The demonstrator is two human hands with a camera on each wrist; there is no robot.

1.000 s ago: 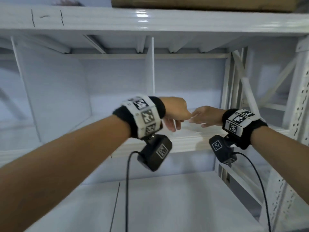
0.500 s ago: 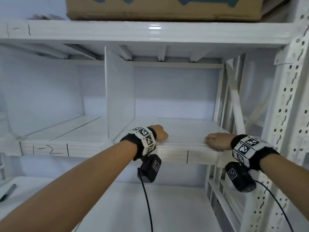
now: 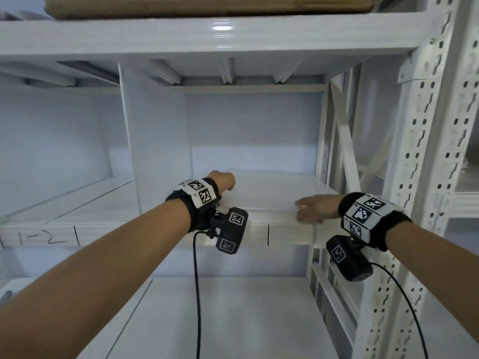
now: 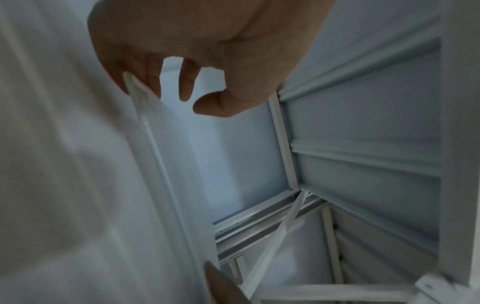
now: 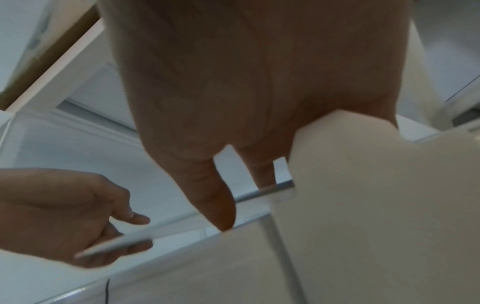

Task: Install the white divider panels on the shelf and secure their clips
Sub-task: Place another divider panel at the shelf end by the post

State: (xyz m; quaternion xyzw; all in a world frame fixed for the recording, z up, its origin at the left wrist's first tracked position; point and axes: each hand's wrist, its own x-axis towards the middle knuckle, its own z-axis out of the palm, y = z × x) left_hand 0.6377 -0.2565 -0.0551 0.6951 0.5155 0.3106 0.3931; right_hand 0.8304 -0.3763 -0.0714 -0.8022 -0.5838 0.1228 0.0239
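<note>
One white divider panel [image 3: 158, 141] stands upright in the shelf bay. A second white panel [image 3: 269, 190] lies flat on the shelf board [image 3: 285, 229] to its right. My left hand [image 3: 224, 181] grips this flat panel's left edge, fingers curled over it and thumb below in the left wrist view [image 4: 182, 96]. My right hand [image 3: 307, 208] pinches the panel's front right corner; in the right wrist view [image 5: 233, 205] the thumb tip presses the panel's edge [image 5: 259, 257]. No clips can be made out.
A cardboard box [image 3: 207, 3] sits on the top shelf. Perforated white uprights [image 3: 425, 151] and diagonal braces [image 3: 344, 141] close the right side. A black pen mark [image 3: 268, 234] and handwritten numbers [image 3: 46, 235] are on the shelf's front lip. The lower shelf [image 3: 233, 320] lies below my arms.
A second ago my hands met in front of the shelf. They then moved apart onto the flat panel's two ends. Since half a second ago they have barely shifted.
</note>
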